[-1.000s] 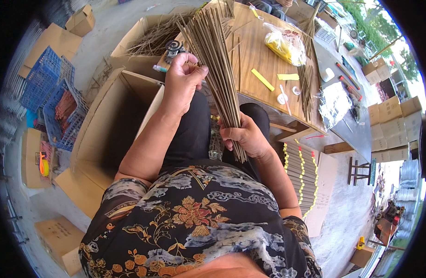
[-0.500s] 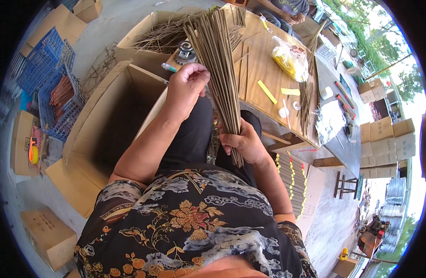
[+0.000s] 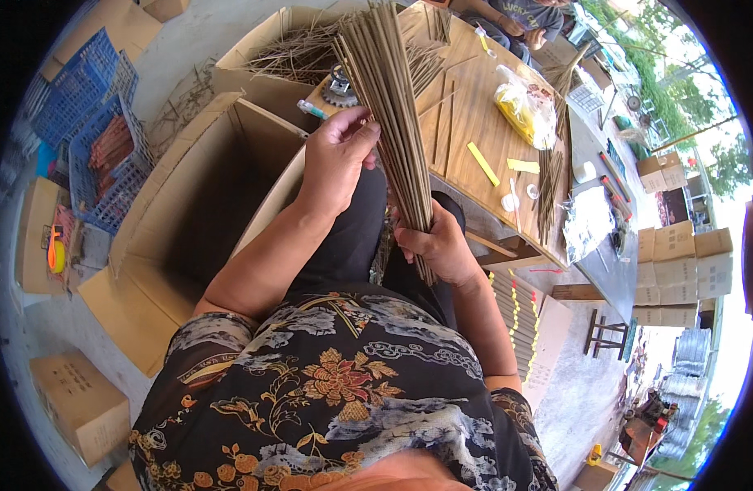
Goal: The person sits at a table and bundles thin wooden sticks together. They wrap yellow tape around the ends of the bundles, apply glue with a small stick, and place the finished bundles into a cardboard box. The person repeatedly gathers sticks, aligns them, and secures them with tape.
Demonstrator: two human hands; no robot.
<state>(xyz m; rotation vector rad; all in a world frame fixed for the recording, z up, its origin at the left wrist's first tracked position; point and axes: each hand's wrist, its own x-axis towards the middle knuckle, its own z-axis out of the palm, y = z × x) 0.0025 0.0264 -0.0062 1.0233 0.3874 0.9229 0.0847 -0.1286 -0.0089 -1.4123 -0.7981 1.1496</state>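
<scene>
A thick bundle of thin brown sticks (image 3: 395, 106) stands tilted in front of me, its tops fanned out toward the far side. My right hand (image 3: 433, 245) is closed around its lower end, thumb across the front. At the bundle's left edge, my left hand (image 3: 341, 159) has its thumb and fingers pinched together; whatever is between them, if anything, is too small to make out. Just beyond that hand are a small teal-and-white tube-shaped item (image 3: 312, 110) and a dark toothed metal wheel (image 3: 339, 88).
An open cardboard box (image 3: 221, 188) stands at my left; another box (image 3: 253, 69) behind it holds loose sticks. On the wooden table (image 3: 462, 106) lie yellow strips (image 3: 483, 164), a plastic bag (image 3: 525, 106) and more sticks. Blue crates (image 3: 106, 164) sit far left. Another person (image 3: 519, 24) sits across.
The view has shifted slightly. My left hand stays pinched at the bundle's left side, its fingers turned a little, and my right hand keeps its hold on the sticks.
</scene>
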